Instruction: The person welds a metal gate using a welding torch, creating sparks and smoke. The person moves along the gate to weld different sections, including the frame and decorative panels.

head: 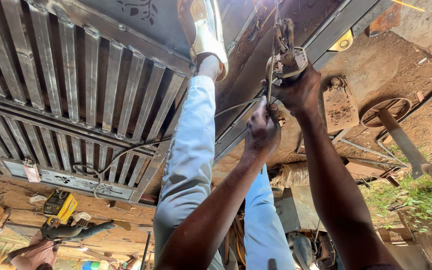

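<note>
Head cam view appears inverted; ground at top of frame.

Right hand (300, 86): fingers closed around a metal clamp-type tool (286, 57), prob. an electrode holder, gripped at its handle end. Thin rod (274, 30) runs from tool toward top of frame, past a steel frame bar (336, 35).

Left hand (262, 131): closed in a fist on the cable (236, 106) just beside the right hand; hands close together, touching or nearly so, can't tell which. Cable trails left across the metal gate (76, 100) w/ vertical slats, loops near its lower panel.

Person's leg in light blue trousers (188, 160) extends to a pale shoe (207, 30) resting at the gate's edge.

Bkgd: another person (51, 240) lower left by a yellow machine (59, 205). Rusty wheel (385, 109) on dirt at right, grass (426, 195) beside it.
</note>
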